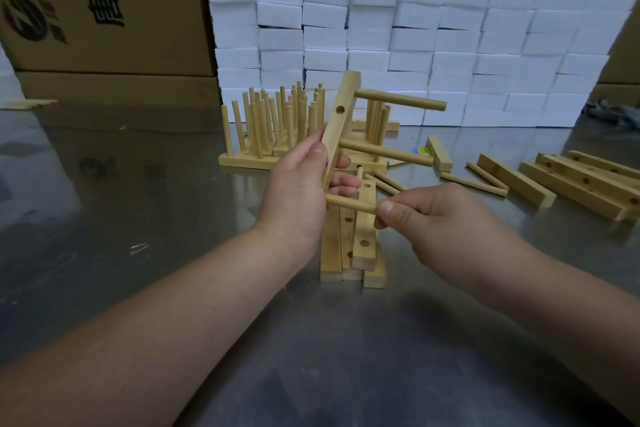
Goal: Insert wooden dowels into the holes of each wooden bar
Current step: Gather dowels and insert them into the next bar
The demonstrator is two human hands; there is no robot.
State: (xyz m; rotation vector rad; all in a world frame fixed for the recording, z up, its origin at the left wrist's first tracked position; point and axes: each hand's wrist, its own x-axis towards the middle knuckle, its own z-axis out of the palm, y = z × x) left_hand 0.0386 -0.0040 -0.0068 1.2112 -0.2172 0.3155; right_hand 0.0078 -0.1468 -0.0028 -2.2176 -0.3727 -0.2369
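Two hands share the work: the left hand (301, 184) grips a tilted wooden bar (337, 128) by its lower half, while the right hand (436, 218) pinches a dowel (349, 203) at its lowest hole. Above the hands, two seated dowels (400, 99) jut rightward.

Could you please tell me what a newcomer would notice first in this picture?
The eye goes first to the tilted wooden bar at centre, gripped by the left hand, with two dowels jutting to the right and one hole empty, while the right hand pinches a third dowel at its lower end. Behind it stand finished bars bristling with upright dowels, before a wall of stacked white blocks.
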